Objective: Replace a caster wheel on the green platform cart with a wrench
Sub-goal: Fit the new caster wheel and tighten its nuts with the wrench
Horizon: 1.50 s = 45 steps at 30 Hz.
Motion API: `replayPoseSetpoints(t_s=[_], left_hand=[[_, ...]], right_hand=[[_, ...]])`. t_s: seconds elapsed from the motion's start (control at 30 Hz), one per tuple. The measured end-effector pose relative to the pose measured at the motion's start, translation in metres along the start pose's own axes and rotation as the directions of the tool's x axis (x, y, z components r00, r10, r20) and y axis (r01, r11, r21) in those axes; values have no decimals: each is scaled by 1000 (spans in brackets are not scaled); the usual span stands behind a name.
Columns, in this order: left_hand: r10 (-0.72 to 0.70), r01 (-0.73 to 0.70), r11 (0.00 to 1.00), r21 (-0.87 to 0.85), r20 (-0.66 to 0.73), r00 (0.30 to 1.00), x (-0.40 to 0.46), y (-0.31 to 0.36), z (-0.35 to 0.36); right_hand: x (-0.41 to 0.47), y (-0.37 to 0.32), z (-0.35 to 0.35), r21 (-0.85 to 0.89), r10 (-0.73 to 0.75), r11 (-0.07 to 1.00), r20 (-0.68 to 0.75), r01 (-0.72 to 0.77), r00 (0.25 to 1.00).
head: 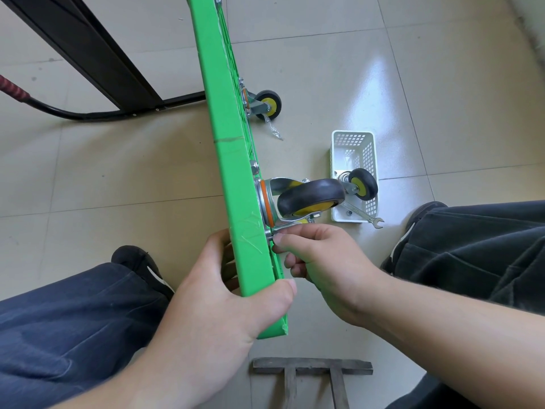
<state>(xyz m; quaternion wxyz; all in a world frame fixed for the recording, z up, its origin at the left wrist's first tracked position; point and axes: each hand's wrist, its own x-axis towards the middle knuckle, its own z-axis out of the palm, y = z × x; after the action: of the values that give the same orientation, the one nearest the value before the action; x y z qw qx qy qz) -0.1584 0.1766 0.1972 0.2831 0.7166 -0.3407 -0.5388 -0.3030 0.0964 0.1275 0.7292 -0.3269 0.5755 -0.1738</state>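
Note:
The green platform cart (pixel 228 160) stands on its side edge, running from the top of the view down to my lap. My left hand (pixel 224 293) grips its near end, thumb over the edge. A black caster wheel (pixel 309 197) with a yellow hub sits against the cart's underside on a metal plate. My right hand (pixel 312 255) pinches a small bolt or nut (pixel 270 236) at that plate's near corner. A second caster (pixel 364 187) lies in a white basket (pixel 339 160). A wrench (pixel 361 215) rests in the basket, its jaw sticking out over the rim.
Another mounted caster (pixel 267 104) sits farther along the cart. A black metal frame (pixel 97 57) stands at upper left on the tiled floor. My knees and shoes flank the cart. A grey metal stand (pixel 312 369) lies at the bottom.

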Motion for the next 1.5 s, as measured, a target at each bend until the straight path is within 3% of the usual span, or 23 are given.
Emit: replayPoseSetpoints(t_s=[0.3,0.8,1.5], left_hand=[[2,-2,1000,-1,-11,1000,-1,2,2],[-2,2,1000,11,7,1000,-2,2,0],[-1,1,1000,10,-3,1000,0,1,1]], right_hand=[[5,-2,2,-57,26,998,-10,-26,1000],[2,-3,4,214,104,970,73,-117,992],[4,-8,6,151,113,982,34,-117,993]])
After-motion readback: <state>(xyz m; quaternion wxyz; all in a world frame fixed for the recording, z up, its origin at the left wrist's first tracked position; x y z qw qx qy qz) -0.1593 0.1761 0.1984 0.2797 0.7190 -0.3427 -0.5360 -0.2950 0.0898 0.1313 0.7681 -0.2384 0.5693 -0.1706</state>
